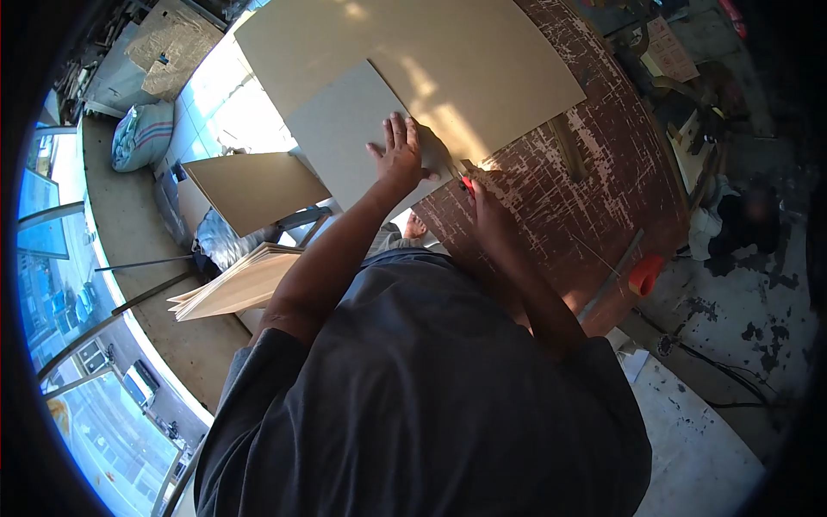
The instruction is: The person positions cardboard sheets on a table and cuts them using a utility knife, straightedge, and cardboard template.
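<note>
My left hand [401, 158] lies spread on a smaller grey-brown board [340, 129], fingers apart and pressing on its surface. That board rests over a large brown sheet [482, 60] on the scratched dark red table [551, 215]. In my right hand [493, 211] is a red-handled cutter [467, 184], held near the lower right corner of the smaller board. The cutter's tip is too small to make out clearly.
A roll of orange tape [644, 276] and a long metal strip [613, 274] lie at the table's right edge. Left of me are stacked thin boards [241, 280], a folded brown board [254, 189] and a white sack [142, 136]. A blurred person [745, 224] is at far right.
</note>
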The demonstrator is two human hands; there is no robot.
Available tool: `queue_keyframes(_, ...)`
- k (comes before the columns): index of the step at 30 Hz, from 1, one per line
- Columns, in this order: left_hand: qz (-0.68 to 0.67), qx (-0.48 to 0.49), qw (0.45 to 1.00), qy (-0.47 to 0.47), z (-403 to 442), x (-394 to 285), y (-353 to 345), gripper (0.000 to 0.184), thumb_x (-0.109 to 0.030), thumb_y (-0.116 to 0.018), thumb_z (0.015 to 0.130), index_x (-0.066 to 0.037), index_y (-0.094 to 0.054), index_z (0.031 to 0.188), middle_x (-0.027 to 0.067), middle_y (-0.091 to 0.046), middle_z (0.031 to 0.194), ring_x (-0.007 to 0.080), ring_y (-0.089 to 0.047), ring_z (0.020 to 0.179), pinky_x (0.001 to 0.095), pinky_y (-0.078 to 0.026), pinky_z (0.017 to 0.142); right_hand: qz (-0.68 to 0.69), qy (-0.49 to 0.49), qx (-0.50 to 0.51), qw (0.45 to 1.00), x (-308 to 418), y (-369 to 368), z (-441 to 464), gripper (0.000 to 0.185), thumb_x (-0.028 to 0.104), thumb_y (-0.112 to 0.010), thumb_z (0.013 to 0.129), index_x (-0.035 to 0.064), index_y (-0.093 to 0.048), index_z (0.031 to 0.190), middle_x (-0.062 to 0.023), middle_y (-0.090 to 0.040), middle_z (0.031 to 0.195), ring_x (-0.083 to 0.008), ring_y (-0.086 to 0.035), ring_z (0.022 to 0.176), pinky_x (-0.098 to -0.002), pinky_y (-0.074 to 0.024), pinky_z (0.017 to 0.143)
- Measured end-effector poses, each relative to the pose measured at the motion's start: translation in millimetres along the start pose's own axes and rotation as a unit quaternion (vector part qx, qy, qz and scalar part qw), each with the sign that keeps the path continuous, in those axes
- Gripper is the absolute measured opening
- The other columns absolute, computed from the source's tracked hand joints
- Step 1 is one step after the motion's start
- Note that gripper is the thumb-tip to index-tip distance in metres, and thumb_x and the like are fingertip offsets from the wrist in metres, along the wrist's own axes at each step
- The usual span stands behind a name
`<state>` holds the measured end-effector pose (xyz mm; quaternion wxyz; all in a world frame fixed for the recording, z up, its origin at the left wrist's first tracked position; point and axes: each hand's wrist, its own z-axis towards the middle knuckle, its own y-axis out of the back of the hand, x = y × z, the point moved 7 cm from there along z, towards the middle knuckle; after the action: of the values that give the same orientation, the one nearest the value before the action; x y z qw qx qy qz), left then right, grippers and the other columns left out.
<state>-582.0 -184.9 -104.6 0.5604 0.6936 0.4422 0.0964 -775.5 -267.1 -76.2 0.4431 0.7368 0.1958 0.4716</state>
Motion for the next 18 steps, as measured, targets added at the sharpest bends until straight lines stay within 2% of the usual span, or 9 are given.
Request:
queue_keyframes(4, -0.006, 0.015, 1.000, 0.013, 1.3, 0.8, -1.1, 0.133, -0.043, -0.090, 0.064, -0.003, -0.006, 0.159, 0.0228, 0.005, 0.166, 0.0395, 0.001, 0.154, 0.0772, -0.018, 0.110, -0.041, -0.038, 0.052, 0.997, -5.3, -6.8, 9.7, 0.036, 0.023, -0.045, 0.104, -0.0011, -0.048, 0.131, -0.0287, -0.064, 0.107, -0.0460, -0.064, 0.097, -0.0527, -0.0517, 0.080)
queue_keyframes(8, 0.004, 0.010, 1.000, 0.013, 0.7, 0.3, -1.0, 0.132, -0.045, -0.089, 0.065, -0.002, -0.007, 0.158, 0.0240, 0.002, 0.166, 0.0402, -0.003, 0.154, 0.0783, -0.019, 0.109, -0.070, -0.032, 0.096, 0.992, -4.9, -9.2, 7.9, 0.034, 0.022, -0.045, 0.104, -0.0030, -0.048, 0.127, -0.0294, -0.064, 0.101, -0.0473, -0.065, 0.092, -0.0533, -0.0518, 0.076)
queue_keyframes(10, 0.007, 0.014, 1.000, 0.019, -0.5, -1.4, -2.5, 0.130, -0.046, -0.088, 0.066, -0.002, -0.008, 0.158, 0.0247, 0.000, 0.165, 0.0406, -0.005, 0.154, 0.0784, -0.020, 0.109, -0.083, -0.028, 0.083, 0.993, -3.6, -9.6, 7.6, 0.030, 0.020, -0.045, 0.104, -0.0034, -0.049, 0.121, -0.0293, -0.064, 0.096, -0.0489, -0.064, 0.088, -0.0543, -0.0514, 0.073)
queue_keyframes(13, 0.018, 0.009, 0.999, 0.031, 1.4, 0.1, 0.3, 0.131, -0.044, -0.089, 0.066, -0.005, -0.006, 0.159, 0.0236, 0.001, 0.166, 0.0397, -0.004, 0.154, 0.0766, -0.022, 0.109, -0.070, -0.032, 0.107, 0.991, 2.7, -8.3, 9.8, 0.027, 0.019, -0.045, 0.104, -0.0038, -0.049, 0.117, -0.0301, -0.064, 0.094, -0.0497, -0.064, 0.088, -0.0558, -0.0506, 0.074)
queue_keyframes(15, 0.013, 0.003, 1.000, 0.023, -0.3, -2.1, 2.0, 0.124, -0.044, -0.086, 0.070, -0.001, -0.010, 0.158, 0.0252, -0.003, 0.165, 0.0404, -0.006, 0.154, 0.0788, -0.021, 0.108, -0.085, -0.051, 0.124, 0.987, 7.0, -6.0, 12.7, 0.025, 0.018, -0.045, 0.103, -0.0038, -0.049, 0.115, -0.0305, -0.064, 0.095, -0.0498, -0.064, 0.089, -0.0559, -0.0508, 0.074)
queue_keyframes(18, 0.009, 0.003, 1.000, 0.021, -1.2, -3.0, 2.9, 0.122, -0.042, -0.086, 0.071, -0.001, -0.010, 0.158, 0.0252, -0.002, 0.165, 0.0408, -0.006, 0.153, 0.0795, -0.021, 0.107, -0.111, -0.086, 0.163, 0.977, 4.0, -8.6, 14.1, 0.023, 0.018, -0.044, 0.103, -0.0036, -0.048, 0.112, -0.0315, -0.064, 0.096, -0.0502, -0.064, 0.091, -0.0559, -0.0512, 0.076)
